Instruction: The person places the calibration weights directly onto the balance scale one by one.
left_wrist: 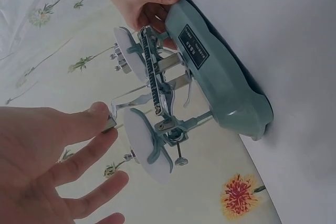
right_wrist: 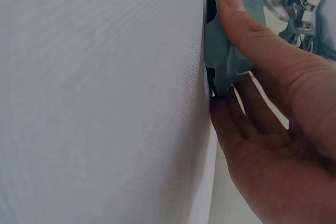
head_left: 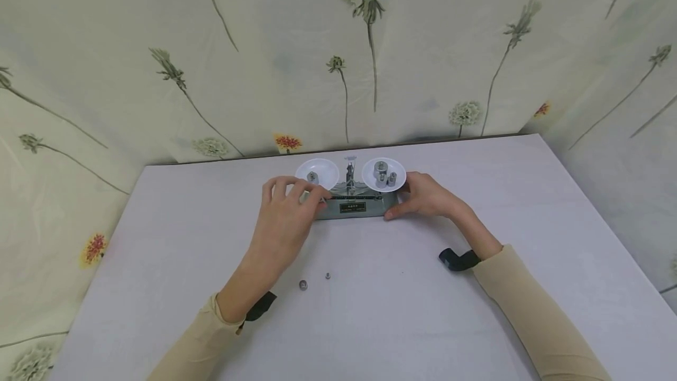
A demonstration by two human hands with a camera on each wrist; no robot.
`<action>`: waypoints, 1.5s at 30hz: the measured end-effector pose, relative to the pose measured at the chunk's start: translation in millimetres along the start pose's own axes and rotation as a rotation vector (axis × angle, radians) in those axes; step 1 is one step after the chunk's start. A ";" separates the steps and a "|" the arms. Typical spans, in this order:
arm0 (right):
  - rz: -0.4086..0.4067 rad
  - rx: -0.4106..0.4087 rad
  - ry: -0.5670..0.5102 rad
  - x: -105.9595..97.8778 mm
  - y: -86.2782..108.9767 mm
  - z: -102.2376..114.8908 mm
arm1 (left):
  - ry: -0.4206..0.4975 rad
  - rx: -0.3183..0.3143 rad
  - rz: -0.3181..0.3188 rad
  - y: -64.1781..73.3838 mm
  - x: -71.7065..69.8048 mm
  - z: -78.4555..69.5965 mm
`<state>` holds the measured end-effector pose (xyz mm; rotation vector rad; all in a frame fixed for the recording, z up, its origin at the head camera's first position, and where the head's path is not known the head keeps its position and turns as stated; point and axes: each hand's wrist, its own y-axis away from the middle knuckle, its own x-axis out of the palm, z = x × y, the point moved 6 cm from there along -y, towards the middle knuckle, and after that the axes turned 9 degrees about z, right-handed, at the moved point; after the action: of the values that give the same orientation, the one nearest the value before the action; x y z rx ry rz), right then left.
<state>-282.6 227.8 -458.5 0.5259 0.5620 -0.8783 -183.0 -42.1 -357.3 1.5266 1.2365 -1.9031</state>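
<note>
A green balance scale (head_left: pixel 352 207) with two white pans stands near the table's back edge. One metal weight (head_left: pixel 312 177) sits in the left pan (head_left: pixel 325 168); several weights (head_left: pixel 381 169) are in the right pan (head_left: pixel 399 170). My left hand (head_left: pixel 285 210) is by the left pan. Its thumb and index finger pinch a small shiny metal piece (left_wrist: pixel 109 124), mostly covered by the fingertips; the other fingers spread loosely. My right hand (head_left: pixel 425 196) grips the right end of the base, thumb (right_wrist: pixel 233 9) on the front and fingers behind.
Two small metal weights (head_left: pixel 303 285) lie on the white-covered table (head_left: pixel 370 322) in front of the scale. Flower-patterned cloth (head_left: pixel 264 75) hangs right behind the table's back edge. Black camera mounts (head_left: pixel 459 259) stick out at both wrists.
</note>
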 end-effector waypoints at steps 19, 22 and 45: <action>0.000 0.001 -0.007 -0.2 1.4 1.8 | -0.033 -0.029 -0.056 -11.2 4.3 9.6; -0.002 0.003 0.000 -0.8 1.6 2.0 | -0.031 -0.036 -0.048 -12.3 6.5 10.8; 0.000 0.013 0.002 -1.1 0.5 -0.2 | -0.015 -0.073 -0.021 -18.4 16.0 17.2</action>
<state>-282.8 228.7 -457.8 0.5382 0.5581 -0.8824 -211.9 -43.2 -364.9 1.4654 1.3058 -1.8586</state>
